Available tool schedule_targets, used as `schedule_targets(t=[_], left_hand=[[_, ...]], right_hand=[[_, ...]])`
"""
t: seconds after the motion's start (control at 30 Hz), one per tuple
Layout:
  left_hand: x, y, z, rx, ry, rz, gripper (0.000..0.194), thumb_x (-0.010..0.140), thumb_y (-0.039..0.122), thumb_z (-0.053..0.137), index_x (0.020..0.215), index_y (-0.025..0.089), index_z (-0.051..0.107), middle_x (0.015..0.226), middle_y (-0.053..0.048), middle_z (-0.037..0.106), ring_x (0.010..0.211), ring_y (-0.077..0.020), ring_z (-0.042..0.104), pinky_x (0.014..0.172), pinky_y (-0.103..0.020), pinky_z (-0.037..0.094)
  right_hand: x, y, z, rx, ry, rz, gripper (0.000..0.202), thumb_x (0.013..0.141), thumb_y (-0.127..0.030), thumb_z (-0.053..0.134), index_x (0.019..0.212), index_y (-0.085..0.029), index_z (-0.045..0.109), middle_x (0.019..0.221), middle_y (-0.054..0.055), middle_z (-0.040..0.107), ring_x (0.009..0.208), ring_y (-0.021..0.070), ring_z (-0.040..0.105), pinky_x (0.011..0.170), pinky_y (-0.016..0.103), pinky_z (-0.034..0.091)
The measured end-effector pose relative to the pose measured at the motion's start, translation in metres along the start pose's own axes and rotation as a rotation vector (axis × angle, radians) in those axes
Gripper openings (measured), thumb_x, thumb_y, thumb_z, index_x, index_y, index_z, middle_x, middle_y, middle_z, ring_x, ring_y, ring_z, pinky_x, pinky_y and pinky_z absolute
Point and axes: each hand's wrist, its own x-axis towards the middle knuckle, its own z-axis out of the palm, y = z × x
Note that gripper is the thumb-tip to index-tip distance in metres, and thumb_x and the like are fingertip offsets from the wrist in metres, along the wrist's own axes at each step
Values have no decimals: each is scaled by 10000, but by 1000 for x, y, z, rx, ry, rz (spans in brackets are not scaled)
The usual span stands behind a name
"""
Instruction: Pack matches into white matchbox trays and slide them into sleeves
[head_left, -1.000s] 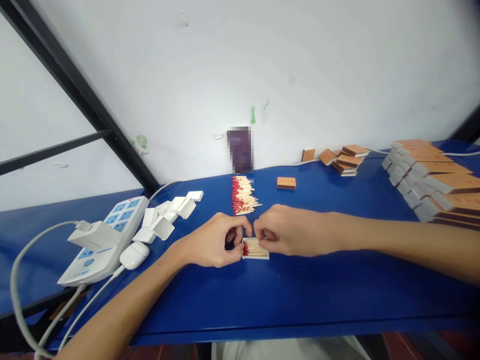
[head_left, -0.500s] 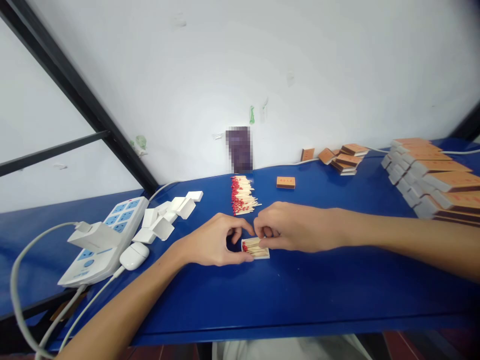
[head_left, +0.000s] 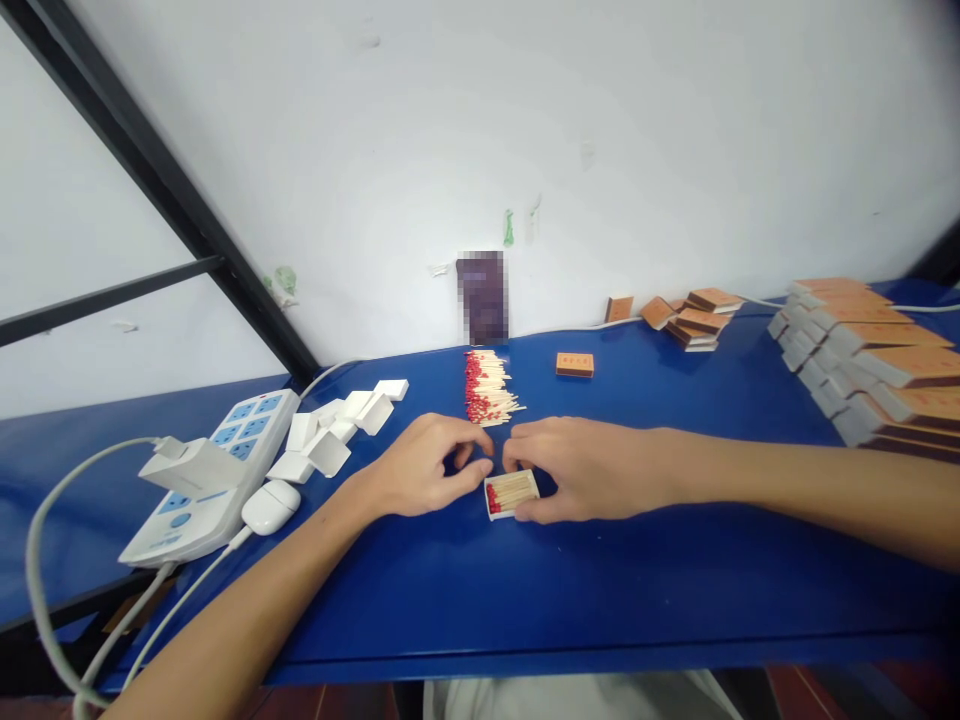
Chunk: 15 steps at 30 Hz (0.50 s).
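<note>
A small white matchbox tray [head_left: 491, 513] lies on the blue table with a layer of red-headed matches [head_left: 513, 491] in it. My right hand [head_left: 574, 470] holds the tray from the right, thumb at its near edge and fingers at its far edge. Just left of the tray is my left hand [head_left: 427, 465], its thumb and curved fingers apart with nothing between them. Beyond both hands lies a pile of loose matches [head_left: 491, 388], red heads to the left. An orange matchbox [head_left: 574, 365] sits to the right of that pile.
Empty white trays [head_left: 328, 452] lie scattered at left beside a power strip [head_left: 210, 480] with cables and a white earbud case [head_left: 271, 508]. Stacked matchboxes [head_left: 885, 365] stand at far right. Orange covers and boxes [head_left: 694, 318] lie by the wall.
My left hand has drawn back from the tray. My right hand has spread from a pinch over the matches to a grip across the tray, where the matches now lie more evenly.
</note>
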Motion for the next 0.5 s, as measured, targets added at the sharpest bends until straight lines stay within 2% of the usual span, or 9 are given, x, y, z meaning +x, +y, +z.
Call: schedule_targets(t=[0.13, 0.2, 0.27, 0.37, 0.43, 0.5], left_hand=[[1, -11, 2, 251, 142, -56, 210, 891, 235, 478, 906, 169, 677, 720, -17, 632, 649, -139, 542, 640, -266, 370], [2, -16, 4, 295, 177, -97, 218, 896, 239, 471, 938, 177, 675, 724, -18, 641, 652, -147, 557, 635, -267, 369], [2, -20, 5, 305, 198, -136, 223, 898, 234, 467, 976, 184, 669, 738, -19, 651, 654, -150, 569, 627, -263, 368], [3, -25, 7, 311, 211, -170, 227, 900, 213, 457, 1000, 189, 660, 748, -15, 662, 635, -142, 573, 616, -258, 359], [3, -28, 8, 308, 211, -173, 226, 898, 203, 457, 1003, 190, 657, 732, -6, 657, 612, -132, 564, 604, -251, 352], [3, -30, 8, 304, 205, -169, 212, 892, 211, 473, 992, 189, 658, 688, 5, 635, 592, -126, 551, 591, -244, 347]], right_hand=[[-1, 0, -1, -51, -16, -4, 318, 873, -491, 562, 974, -193, 611, 907, 48, 633, 799, 195, 576, 632, 287, 363], [0, 0, -3, -80, -12, 12, 378, 877, -548, 540, 996, -195, 605, 913, 55, 642, 779, 199, 580, 617, 286, 350], [4, 1, -4, -144, 57, 59, 423, 908, -577, 473, 1021, -186, 590, 923, 72, 649, 752, 202, 578, 614, 291, 334], [13, 13, -3, -285, 202, 106, 366, 971, -480, 388, 1005, -163, 567, 896, 90, 650, 724, 198, 555, 662, 312, 316], [19, 26, -1, -339, 244, 57, 307, 986, -400, 368, 976, -162, 561, 892, 90, 644, 765, 204, 537, 740, 340, 312], [23, 40, 1, -312, 248, -9, 274, 971, -390, 393, 1015, -166, 544, 964, 105, 628, 870, 233, 507, 767, 349, 312]])
